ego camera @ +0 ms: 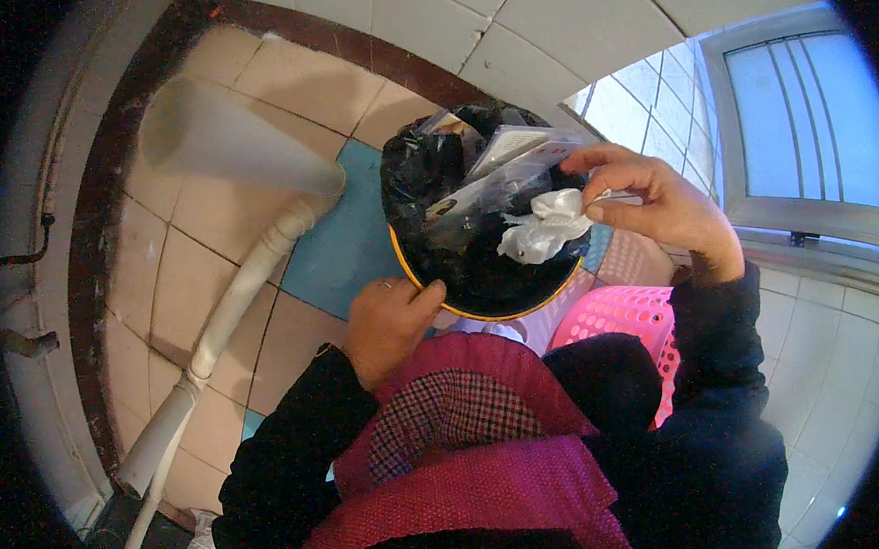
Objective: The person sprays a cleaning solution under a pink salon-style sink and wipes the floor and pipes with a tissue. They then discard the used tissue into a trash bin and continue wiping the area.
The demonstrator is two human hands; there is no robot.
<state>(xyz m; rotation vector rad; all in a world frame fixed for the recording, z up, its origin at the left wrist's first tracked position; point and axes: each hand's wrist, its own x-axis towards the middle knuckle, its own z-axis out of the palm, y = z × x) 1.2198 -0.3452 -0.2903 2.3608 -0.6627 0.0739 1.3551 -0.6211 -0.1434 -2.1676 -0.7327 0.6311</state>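
A round trash bin lined with a black plastic bag (pixel 476 273) and edged by a yellow rim stands before me. My left hand (pixel 392 326) grips the bin's near-left rim, thumb on top. Above the bin's right side, my right hand (pixel 638 198) pinches a crumpled white plastic bag (pixel 544 229) between thumb and fingers; it hangs over the opening. Clear plastic packaging with printed inserts (pixel 522 149) lies in the back of the bin, just left of my right fingertips. What lies deeper in the bin is too dark to tell.
A pink perforated plastic basket (pixel 610 315) is right of the bin, by my knee. A pale drain pipe (pixel 241 283) crosses the tiled floor (pixel 196 270) on the left. A tiled wall (pixel 525 42) rises behind the bin; a metal-framed window or door (pixel 808 118) is at the right.
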